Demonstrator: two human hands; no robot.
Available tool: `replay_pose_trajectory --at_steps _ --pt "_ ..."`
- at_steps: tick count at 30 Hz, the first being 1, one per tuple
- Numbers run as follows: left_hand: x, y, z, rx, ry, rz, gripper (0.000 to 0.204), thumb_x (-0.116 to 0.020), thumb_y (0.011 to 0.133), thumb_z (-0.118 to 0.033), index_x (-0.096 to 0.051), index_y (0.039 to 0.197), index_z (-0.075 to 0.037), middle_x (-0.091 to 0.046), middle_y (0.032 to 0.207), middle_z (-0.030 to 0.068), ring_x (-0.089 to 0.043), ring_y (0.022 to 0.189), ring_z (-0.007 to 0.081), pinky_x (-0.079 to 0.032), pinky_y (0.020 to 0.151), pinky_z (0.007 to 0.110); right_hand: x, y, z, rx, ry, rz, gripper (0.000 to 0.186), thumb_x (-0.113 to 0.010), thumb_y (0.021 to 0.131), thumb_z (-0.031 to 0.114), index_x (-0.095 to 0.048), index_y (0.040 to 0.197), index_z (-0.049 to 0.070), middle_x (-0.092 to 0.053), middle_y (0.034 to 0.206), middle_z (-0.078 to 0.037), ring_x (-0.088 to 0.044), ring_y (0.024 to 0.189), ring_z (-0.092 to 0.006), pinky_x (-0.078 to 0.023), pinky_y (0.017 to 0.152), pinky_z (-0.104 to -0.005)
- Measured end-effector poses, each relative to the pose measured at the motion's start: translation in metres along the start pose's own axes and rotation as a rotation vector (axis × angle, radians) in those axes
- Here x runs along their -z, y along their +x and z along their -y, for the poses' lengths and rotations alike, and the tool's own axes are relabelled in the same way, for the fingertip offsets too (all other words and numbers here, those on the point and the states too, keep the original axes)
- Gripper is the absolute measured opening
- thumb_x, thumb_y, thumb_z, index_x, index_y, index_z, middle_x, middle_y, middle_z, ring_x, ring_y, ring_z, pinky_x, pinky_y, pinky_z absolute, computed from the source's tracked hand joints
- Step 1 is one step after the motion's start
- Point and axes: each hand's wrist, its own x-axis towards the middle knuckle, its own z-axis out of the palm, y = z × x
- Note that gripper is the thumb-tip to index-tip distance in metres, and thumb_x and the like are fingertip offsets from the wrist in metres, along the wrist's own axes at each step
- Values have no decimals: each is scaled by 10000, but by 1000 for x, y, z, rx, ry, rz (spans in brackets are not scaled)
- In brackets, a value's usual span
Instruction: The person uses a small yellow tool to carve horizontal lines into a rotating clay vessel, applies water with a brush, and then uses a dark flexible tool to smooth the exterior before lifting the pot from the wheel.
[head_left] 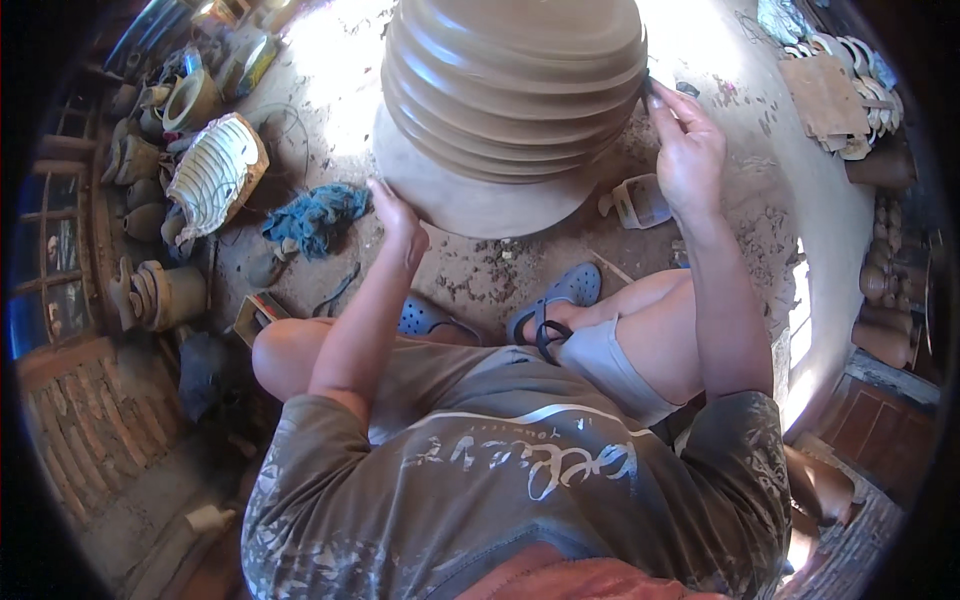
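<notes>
A large brown clay pot (515, 95) with ridged, wavy walls stands on a pale round wheel disc (490, 215); its top runs out of view. My left hand (400, 216) is at the disc's left edge, its fingers stretched out and holding nothing that I can see. Whether it touches the disc, I cannot tell. At the pot's right wall, my right hand (690, 145) pinches a small dark piece (648, 92), its kind too small to make out, against or very close to the ridges.
Left of the wheel lie a blue-green cloth (318, 218) and a ribbed, pale curved piece (215, 175). A small clear plastic container (640, 202) sits right of the disc. Clay pots (180, 295) crowd the left side; a flat brown board (825, 98) is at far right.
</notes>
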Motion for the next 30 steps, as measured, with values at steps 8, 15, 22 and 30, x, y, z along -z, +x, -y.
replay_pose_trajectory --at_steps 8,15,22,30 --pt "14 -74 134 402 375 299 881 -256 1002 -704 -210 1571 -33 -372 1549 228 -309 1458 403 -226 1186 581 -14 11 -7 3 69 -25 269 -594 988 83 -689 1212 -31 -699 1148 -145 -649 1073 -181 -478 972 -288" --pt "26 28 27 -32 47 -16 832 -251 1018 -675 -281 1541 -28 -356 1562 206 -367 1429 327 -322 1156 485 -16 6 2 -15 29 23 282 -584 1009 74 -664 1254 -40 -671 1203 -96 -596 1132 -144 -435 1021 -281" --pt "8 -91 128 494 369 353 908 -277 987 -724 -193 1567 -32 -328 1575 206 -352 1436 358 -310 1161 501 -20 3 3 26 -7 30 276 -576 1011 69 -667 1248 -39 -668 1199 -101 -599 1131 -151 -439 1023 -288" --pt "17 -4 73 -8 183 11 932 -274 973 -744 -216 1559 -21 -320 1586 208 -304 1470 330 -252 1194 514 -19 -6 8 12 57 -31 272 -591 986 78 -682 1214 -39 -684 1179 -149 -630 1126 -195 -467 1012 -313"
